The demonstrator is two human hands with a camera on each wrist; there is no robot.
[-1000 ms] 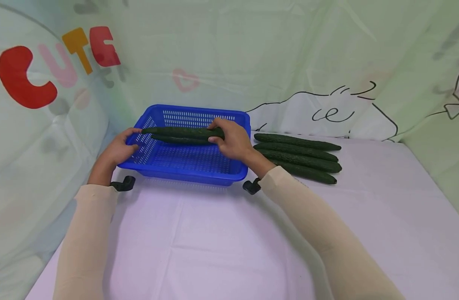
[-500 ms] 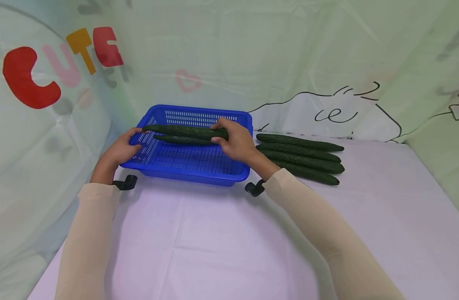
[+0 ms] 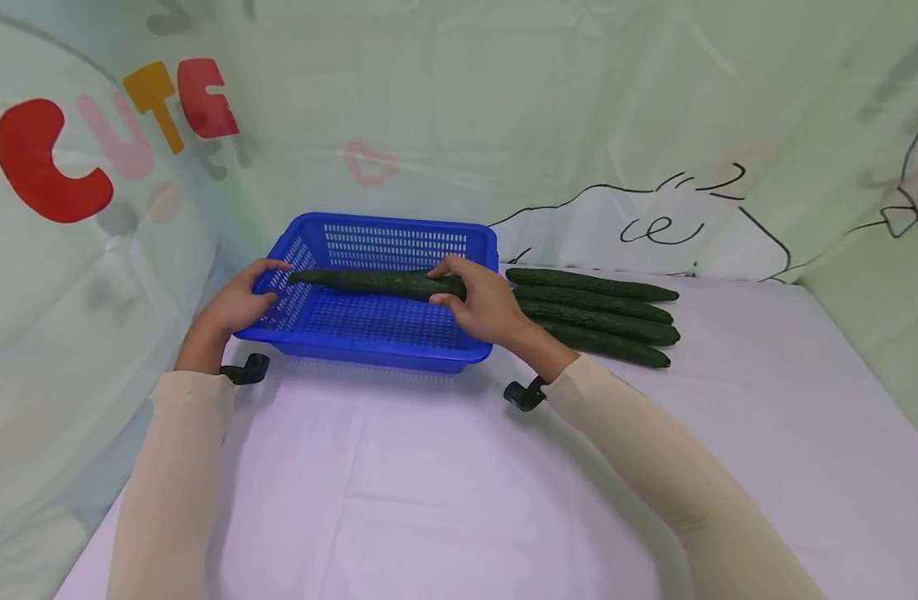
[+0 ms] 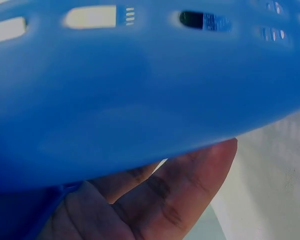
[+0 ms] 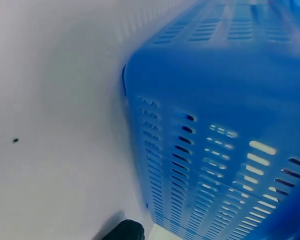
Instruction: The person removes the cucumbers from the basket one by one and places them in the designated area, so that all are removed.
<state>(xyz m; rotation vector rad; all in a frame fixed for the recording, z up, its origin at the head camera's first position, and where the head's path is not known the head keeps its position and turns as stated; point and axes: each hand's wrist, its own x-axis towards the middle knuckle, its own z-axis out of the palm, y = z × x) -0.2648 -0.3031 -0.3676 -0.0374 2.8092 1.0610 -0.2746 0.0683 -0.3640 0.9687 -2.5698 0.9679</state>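
Observation:
A dark green cucumber [image 3: 368, 282] lies lengthwise inside the blue plastic basket [image 3: 368, 357]. Around its right end curls my right hand [image 3: 483, 302], thumb on the near side and fingers on the far side. The second cucumber in the basket is mostly hidden behind the held one. My left hand [image 3: 237, 302] grips the basket's left rim, and its index fingertip reaches over the edge close to the cucumber's left tip. In the left wrist view, fingers [image 4: 190, 185] show below the blue rim. The right wrist view shows the basket's slotted outer wall [image 5: 190, 150], not the hand.
Several cucumbers [image 3: 594, 312] lie side by side on the white-covered table [image 3: 428, 475], just right of the basket. One dark cucumber end [image 5: 126, 231] shows beside the basket in the right wrist view. A printed curtain [image 3: 428, 108] hangs right behind the basket.
My right hand has lowered its cucumber deeper into the basket, and it now covers most of the other one there. The left hand has stayed at the rim.

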